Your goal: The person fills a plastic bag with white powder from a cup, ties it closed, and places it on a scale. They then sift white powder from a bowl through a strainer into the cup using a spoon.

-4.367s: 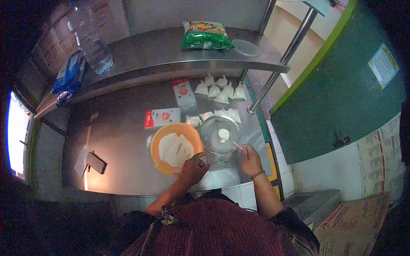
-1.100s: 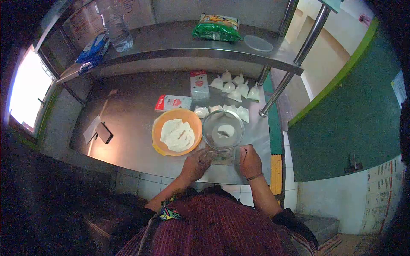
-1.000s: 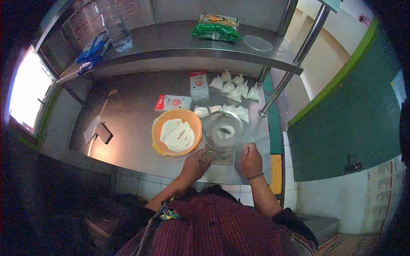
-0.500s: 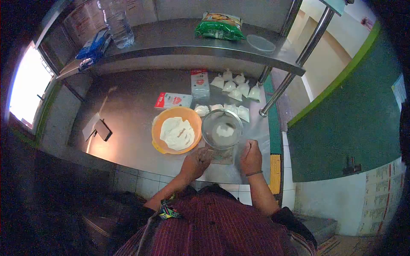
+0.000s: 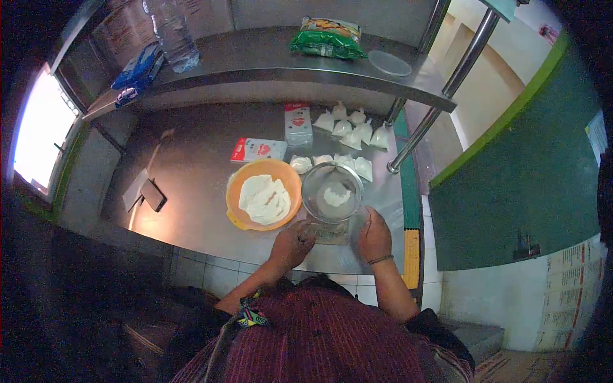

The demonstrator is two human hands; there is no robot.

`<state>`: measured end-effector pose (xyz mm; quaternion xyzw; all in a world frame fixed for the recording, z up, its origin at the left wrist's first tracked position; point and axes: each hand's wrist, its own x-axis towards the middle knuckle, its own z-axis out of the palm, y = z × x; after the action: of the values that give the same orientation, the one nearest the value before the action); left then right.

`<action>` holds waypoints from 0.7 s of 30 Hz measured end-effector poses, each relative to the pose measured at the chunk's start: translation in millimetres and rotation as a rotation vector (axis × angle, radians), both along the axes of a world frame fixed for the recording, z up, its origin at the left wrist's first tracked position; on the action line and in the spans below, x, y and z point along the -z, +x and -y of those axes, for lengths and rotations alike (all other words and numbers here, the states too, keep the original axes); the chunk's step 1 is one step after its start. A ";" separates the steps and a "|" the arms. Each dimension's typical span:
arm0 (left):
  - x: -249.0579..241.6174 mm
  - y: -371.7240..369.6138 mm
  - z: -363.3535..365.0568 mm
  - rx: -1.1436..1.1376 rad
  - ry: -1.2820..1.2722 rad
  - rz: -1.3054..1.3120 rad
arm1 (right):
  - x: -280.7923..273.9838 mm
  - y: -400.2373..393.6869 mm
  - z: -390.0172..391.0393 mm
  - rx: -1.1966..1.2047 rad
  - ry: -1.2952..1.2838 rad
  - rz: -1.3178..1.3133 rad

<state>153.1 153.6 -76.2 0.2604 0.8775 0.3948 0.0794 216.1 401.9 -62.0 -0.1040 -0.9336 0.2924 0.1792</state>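
A round metal bowl with a small heap of white powder stands on the steel table, over the near edge of which both forearms reach. My left hand is closed just below the bowl's left side, beside a flat clear object; what it holds is too small to name. My right hand is closed at the bowl's lower right, with something thin and clear at its fingertips. Left of the bowl is an orange basin with white powder. Small tied bags of powder lie behind.
Two red-and-white packs lie behind the basin. A phone-like dark object leans at the left. The shelf above holds a plastic bottle, a blue packet, a green bag and a clear lid.
My right hand has shifted slightly up and inward, closer to the bowl. My left hand stays almost in place.
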 end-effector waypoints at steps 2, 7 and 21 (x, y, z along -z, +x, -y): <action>3.3 -0.6 1.4 0.017 0.017 -0.007 | -2.7 1.5 1.5 0.005 -0.019 0.056; 3.8 2.8 1.5 0.006 0.038 -0.030 | -13.1 8.3 7.1 -0.108 -0.021 -0.004; 7.2 7.0 -2.6 -0.018 0.024 0.020 | -11.6 13.6 6.3 -0.120 0.010 -0.012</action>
<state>160.2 156.2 -83.5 0.2495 0.8741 0.4087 0.0814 229.7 395.6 -50.4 -0.0452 -0.9385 0.2987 0.1673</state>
